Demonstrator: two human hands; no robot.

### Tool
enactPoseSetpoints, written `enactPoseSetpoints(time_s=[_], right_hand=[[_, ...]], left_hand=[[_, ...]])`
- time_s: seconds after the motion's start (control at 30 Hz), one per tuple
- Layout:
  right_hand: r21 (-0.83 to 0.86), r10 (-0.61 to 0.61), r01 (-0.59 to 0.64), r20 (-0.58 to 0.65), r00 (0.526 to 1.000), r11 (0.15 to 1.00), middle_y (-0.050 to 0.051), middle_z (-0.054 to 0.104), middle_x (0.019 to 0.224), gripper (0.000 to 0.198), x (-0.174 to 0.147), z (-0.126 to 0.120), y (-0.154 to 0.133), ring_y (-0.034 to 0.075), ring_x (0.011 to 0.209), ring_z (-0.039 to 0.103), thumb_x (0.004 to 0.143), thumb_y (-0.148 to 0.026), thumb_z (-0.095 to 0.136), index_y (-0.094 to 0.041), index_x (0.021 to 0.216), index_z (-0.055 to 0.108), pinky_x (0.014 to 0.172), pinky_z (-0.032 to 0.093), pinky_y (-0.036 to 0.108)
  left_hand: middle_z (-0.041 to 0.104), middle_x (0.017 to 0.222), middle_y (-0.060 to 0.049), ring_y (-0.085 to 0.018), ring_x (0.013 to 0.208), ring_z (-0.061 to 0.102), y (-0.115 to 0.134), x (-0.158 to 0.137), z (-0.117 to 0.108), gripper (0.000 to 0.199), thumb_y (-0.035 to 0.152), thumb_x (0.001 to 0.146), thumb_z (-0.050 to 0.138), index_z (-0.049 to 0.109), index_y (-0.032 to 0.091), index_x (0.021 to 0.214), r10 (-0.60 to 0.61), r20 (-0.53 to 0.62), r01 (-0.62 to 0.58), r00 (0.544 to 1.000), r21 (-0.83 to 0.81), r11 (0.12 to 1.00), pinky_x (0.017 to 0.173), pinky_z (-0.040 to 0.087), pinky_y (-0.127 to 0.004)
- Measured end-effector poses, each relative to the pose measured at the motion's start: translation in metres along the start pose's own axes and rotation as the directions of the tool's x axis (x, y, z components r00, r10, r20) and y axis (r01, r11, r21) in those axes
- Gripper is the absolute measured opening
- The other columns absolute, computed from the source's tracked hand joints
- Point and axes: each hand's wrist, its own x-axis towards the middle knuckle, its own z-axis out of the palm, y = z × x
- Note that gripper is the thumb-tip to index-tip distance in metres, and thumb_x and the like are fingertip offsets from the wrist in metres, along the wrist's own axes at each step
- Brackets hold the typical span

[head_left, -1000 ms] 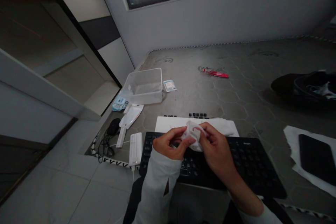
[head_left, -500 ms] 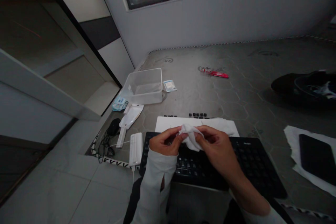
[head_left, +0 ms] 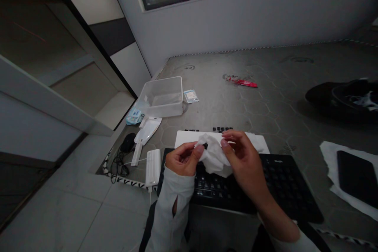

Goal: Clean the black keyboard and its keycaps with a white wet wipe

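Observation:
My left hand (head_left: pixel 183 159) is closed in a pinch, thumb on top, at a small black keycap (head_left: pixel 205 146). The keycap lies against a crumpled white tissue (head_left: pixel 215 159), which spreads out between my hands. At the tissue's right edge is my right hand (head_left: pixel 246 161), thumb and fingertips bent close together on it; the exact grip is partly hidden. Under both hands lies a black keyboard (head_left: pixel 285 183). Behind it is a white sheet (head_left: pixel 184 138), and several loose black keycaps (head_left: pixel 223 129) sit in rows along its far edge.
On the left are a clear plastic box (head_left: pixel 163 100), a small packet (head_left: pixel 191 96), a white power strip (head_left: pixel 153 167) and a black mouse (head_left: pixel 128 142). A red-handled tool (head_left: pixel 242 82) lies farther back. At right are a phone (head_left: pixel 357 178) on tissue and a dark bag-like object (head_left: pixel 339 96).
The bunched tissue has been opened out, and the black keycap now shows at my left fingertips. My right hand has shifted slightly up and loosened its fingers.

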Motion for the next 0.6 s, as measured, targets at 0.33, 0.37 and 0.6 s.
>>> enactPoseSetpoints(time_s=[0.33,0.37,0.6], right_hand=[[-0.188,-0.34,0.381,0.217,0.915,0.906,0.002,0.073,0.107,0.027,-0.007,-0.001,-0.018,0.018,0.101,0.066,0.092,-0.019,0.069,-0.029,0.116,0.071,0.09,0.052,0.033],[-0.174,-0.334,0.375,0.225,0.915,0.91,0.001,0.074,0.106,0.027,-0.006,-0.001,-0.017,0.018,0.1,0.066,0.091,-0.019,0.07,-0.03,0.116,0.071,0.089,0.052,0.033],[-0.167,-0.288,0.324,0.209,0.934,0.931,0.001,0.075,0.095,0.025,-0.005,-0.004,-0.011,0.018,0.089,0.066,0.09,-0.022,0.073,-0.03,0.113,0.072,0.079,0.053,0.035]], left_hand=[[0.074,0.053,0.001,-0.008,0.046,0.06,0.007,-0.002,0.003,0.012,0.025,0.058,0.085,0.077,0.019,0.062,-0.048,-0.018,0.048,0.999,0.024,0.999,0.046,0.048,-0.018],[0.072,0.051,0.002,-0.007,0.044,0.057,0.009,-0.002,0.003,0.013,0.025,0.056,0.086,0.075,0.019,0.06,-0.066,-0.024,0.067,0.998,0.023,0.997,0.044,0.045,-0.017],[0.065,0.049,0.005,-0.006,0.043,0.049,0.006,-0.001,-0.001,0.016,0.03,0.059,0.085,0.075,0.018,0.064,-0.11,0.068,0.108,0.992,0.021,0.994,0.044,0.039,-0.019]])
